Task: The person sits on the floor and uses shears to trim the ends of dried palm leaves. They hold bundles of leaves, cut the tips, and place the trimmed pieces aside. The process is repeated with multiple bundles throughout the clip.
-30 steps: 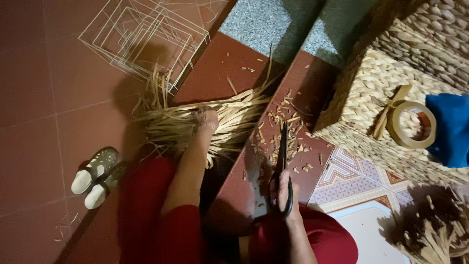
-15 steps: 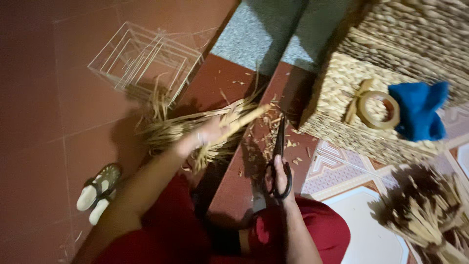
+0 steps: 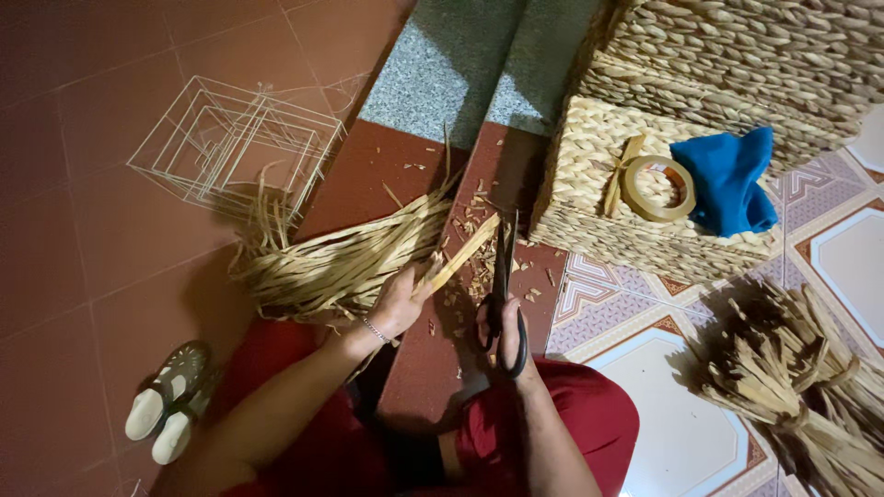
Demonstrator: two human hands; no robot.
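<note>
My left hand [image 3: 398,304] holds a flat tan straw strip [image 3: 465,253] that points up and right toward the scissor blades. A loose heap of the same dried straw [image 3: 336,267] lies on the red step just left of that hand. My right hand [image 3: 505,336] grips the handles of black scissors [image 3: 502,276], blades pointing away from me, close beside the strip's tip. Small straw cuttings [image 3: 474,225] are scattered on the step around the blades. I sit with red trousers on.
Stacked white wire frames [image 3: 235,147] stand at the upper left. A woven basket [image 3: 635,230] at right carries a tape roll [image 3: 657,188] and blue cloth [image 3: 732,179]. Bundled straw [image 3: 792,387] lies at lower right, sandals [image 3: 166,400] at lower left.
My left hand drew back from the straw heap with one strip and brought it toward the scissors. The view shifted, so the basket sits more to the centre.
</note>
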